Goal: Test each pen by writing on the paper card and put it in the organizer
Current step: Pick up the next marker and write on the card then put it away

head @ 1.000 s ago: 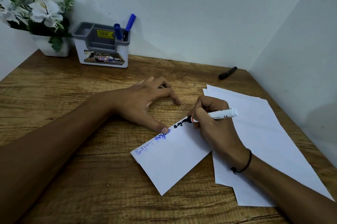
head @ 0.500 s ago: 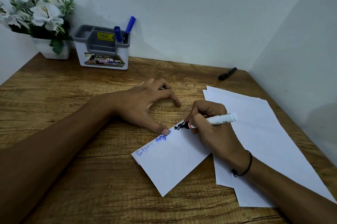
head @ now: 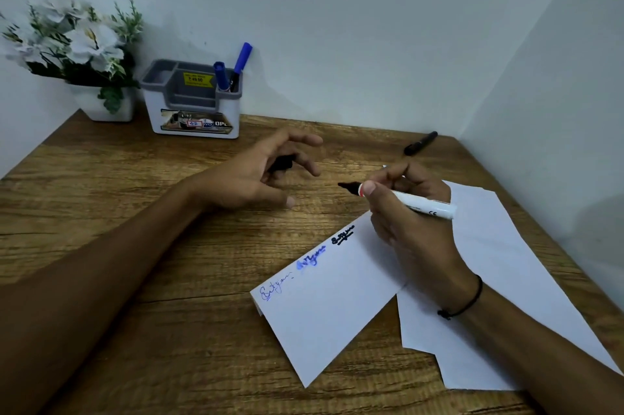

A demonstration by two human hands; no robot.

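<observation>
A white marker (head: 410, 200) with its black tip bared is held just above the wooden desk (head: 135, 212), lifted clear of the paper card (head: 334, 306) that lies near the front edge. The right hand (head: 405, 222) has its thumb and fingers closed around the barrel near the tip, and the marker's long axis runs roughly level, tip pointing left toward the left hand (head: 256, 178), tail pointing right over the loose sheets (head: 506, 279) by the right edge. The left hand hovers above the middle of the desk, fingers loosely curled around a small black piece, apparently the cap (head: 282, 163); how firmly it is held cannot be told. Tip and cap are near each other but apart, and they seem to face one another along the same line, so capping looks like the step in hand. Three scribbles run along the card's upper edge, two blue and one black (head: 342, 235), suggesting this marker's test is done. The organizer (head: 196, 110) stands against the back wall toward the left corner, with two blue pens (head: 233, 68) upright in its right-hand compartment; the left hand is the nearer to it. A potted plant (head: 81, 49) fills the back left corner, and a black pen (head: 420, 143) lies untouched near the back right corner, likely the next to be tested.
</observation>
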